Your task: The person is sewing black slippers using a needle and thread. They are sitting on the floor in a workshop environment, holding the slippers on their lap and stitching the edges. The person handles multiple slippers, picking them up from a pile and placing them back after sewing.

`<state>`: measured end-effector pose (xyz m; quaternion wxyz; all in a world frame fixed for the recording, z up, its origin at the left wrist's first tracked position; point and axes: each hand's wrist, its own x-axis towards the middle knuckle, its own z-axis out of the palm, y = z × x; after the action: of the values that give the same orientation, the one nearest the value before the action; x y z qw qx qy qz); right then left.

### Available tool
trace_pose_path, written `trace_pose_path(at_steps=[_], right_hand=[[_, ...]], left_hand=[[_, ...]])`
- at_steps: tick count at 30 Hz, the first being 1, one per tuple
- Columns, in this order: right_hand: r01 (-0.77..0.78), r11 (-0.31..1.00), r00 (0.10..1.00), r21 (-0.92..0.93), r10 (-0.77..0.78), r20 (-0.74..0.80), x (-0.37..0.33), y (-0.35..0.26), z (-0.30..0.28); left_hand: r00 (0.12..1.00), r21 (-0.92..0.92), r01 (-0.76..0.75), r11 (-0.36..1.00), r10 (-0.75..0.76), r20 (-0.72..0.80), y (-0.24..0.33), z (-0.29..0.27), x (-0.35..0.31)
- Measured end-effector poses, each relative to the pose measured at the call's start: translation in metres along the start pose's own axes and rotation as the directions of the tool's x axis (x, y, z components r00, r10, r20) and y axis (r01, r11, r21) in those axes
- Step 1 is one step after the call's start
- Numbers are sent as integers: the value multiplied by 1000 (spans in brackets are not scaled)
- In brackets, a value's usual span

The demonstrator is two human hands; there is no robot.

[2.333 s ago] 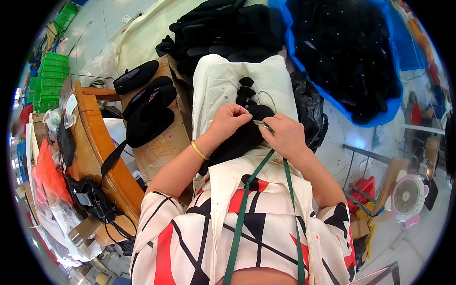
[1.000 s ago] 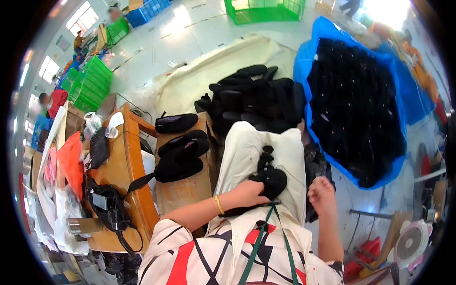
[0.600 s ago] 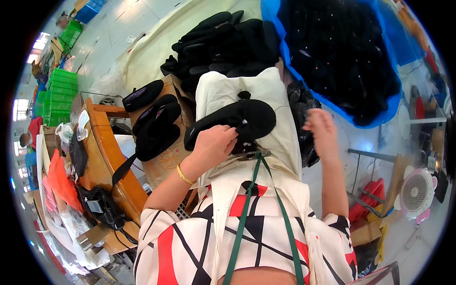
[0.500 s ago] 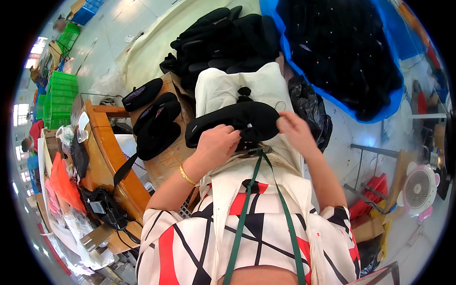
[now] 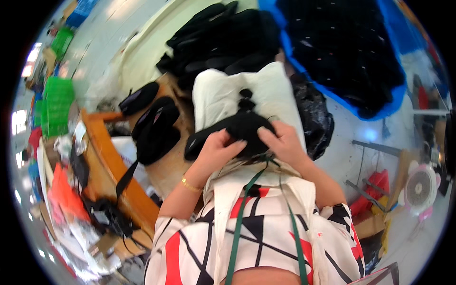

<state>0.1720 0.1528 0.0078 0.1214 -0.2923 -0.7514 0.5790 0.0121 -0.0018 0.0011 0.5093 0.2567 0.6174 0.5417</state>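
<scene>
A black cloth shoe (image 5: 246, 124) lies across the white cloth pad in front of me, its longer end toward the left. My left hand (image 5: 219, 151) is closed on its near edge, with thumb and fingers at the opening. On the right end my right hand (image 5: 286, 143) grips the shoe, thumb on top. Small round black pieces (image 5: 245, 100) sit in a row on the white pad (image 5: 214, 97), just beyond the shoe. What lies between my fingertips is blurred and too small to make out.
More black shoes (image 5: 156, 121) rest on a cardboard box at left, beside a wooden table (image 5: 102, 152). A heap of black shoes (image 5: 223, 40) lies beyond the pad. At the far right is a blue bag (image 5: 401, 90) of black items; a black plastic bag (image 5: 313, 118) stands nearer.
My right hand has come in from the shoe's right end and now grips its near side. The left hand's thumb has shifted right, and the shoe is tilted and pressed closer.
</scene>
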Motion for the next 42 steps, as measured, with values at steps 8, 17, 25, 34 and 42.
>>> trace_pose_path(at_steps=[8,17,25,34,42], right_hand=[[-358,914,928,190,324,186,3,38,-9],[230,831,829,506,105,-550,89,-3,-180],[-67,927,962,370,159,-224,60,39,-66],[-165,949,985,268,171,0,40,42,-28],[-27,932,993,361,66,-95,48,40,7]], left_hand=[[986,468,-163,869,134,96,13,-7,12],[874,483,-290,826,435,-219,27,-24,34],[896,817,-243,523,443,-17,-9,-8,115],[968,871,-134,473,250,13,-31,-18,172],[981,-80,-19,997,3,-193,11,-26,96]])
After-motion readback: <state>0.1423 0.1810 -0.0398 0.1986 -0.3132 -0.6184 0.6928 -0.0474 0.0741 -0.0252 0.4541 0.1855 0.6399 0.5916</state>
